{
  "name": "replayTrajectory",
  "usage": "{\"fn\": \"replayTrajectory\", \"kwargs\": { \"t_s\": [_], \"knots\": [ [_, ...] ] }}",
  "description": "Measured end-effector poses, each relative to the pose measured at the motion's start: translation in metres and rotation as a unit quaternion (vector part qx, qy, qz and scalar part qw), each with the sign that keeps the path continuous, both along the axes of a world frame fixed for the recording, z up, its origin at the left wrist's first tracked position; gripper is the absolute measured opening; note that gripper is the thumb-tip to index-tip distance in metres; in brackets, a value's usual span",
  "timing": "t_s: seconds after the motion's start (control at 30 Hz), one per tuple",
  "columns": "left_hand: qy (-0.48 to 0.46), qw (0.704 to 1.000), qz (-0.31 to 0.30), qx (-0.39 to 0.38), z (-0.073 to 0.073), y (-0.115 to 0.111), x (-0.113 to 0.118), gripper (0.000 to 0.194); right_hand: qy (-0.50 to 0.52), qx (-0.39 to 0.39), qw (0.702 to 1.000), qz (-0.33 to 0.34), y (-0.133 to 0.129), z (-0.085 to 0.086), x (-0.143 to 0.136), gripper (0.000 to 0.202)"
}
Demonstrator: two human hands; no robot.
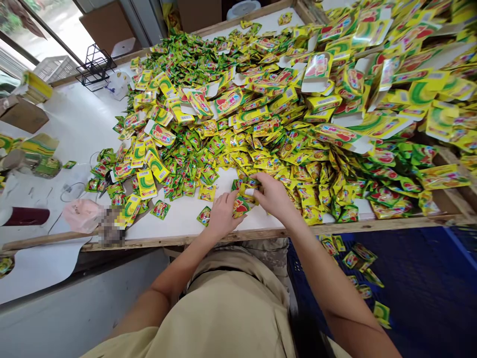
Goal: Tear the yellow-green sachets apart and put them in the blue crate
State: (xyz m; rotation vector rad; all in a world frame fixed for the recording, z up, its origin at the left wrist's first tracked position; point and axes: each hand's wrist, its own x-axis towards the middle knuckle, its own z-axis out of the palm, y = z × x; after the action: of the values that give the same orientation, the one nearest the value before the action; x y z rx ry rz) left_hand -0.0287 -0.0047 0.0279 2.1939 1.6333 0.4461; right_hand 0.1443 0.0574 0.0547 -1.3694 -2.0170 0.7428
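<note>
My left hand point(222, 215) is over the white tabletop near its front edge, fingers curled around a small green candy packet point(241, 205) with a red print. Close beside it, my right hand point(275, 195), with a white wrap on one digit, has its thumb and fingers bent together at a yellow packet point(247, 189). The hands partly hide both items, and their lower ends cannot be made out. Just left of my left hand lies a loose green packet point(204, 216), with a yellow packet point(207, 192) behind it.
Behind my hands spreads a heap of green packets point(182, 64) and yellow cartons point(231, 102). A wooden rim point(179, 242) edges the table. At left are a pink bag point(82, 215), a dark red cylinder point(28, 216) and a clear jar point(46, 166). Blue crates point(417, 278) stand below right.
</note>
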Motion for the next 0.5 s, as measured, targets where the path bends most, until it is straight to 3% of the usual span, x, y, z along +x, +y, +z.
{"fn": "replayTrajectory", "kwargs": {
  "t_s": [0.1, 0.27, 0.5],
  "knots": [
    [-0.003, 1.000, 0.023, 0.007, -0.004, -0.003, 0.005, 0.071, 0.030, 0.008, 0.998, -0.053, -0.005, -0.005, -0.003, 0.026],
    [-0.006, 1.000, 0.011, -0.010, -0.004, -0.003, 0.009, 0.072, 0.048, 0.071, 0.993, -0.085, -0.014, -0.007, -0.009, 0.024],
    [-0.052, 0.998, 0.036, -0.013, -0.008, -0.010, 0.015, 0.069, 0.091, 0.098, 0.980, -0.146, -0.020, -0.029, -0.023, 0.020]
  ]
}}
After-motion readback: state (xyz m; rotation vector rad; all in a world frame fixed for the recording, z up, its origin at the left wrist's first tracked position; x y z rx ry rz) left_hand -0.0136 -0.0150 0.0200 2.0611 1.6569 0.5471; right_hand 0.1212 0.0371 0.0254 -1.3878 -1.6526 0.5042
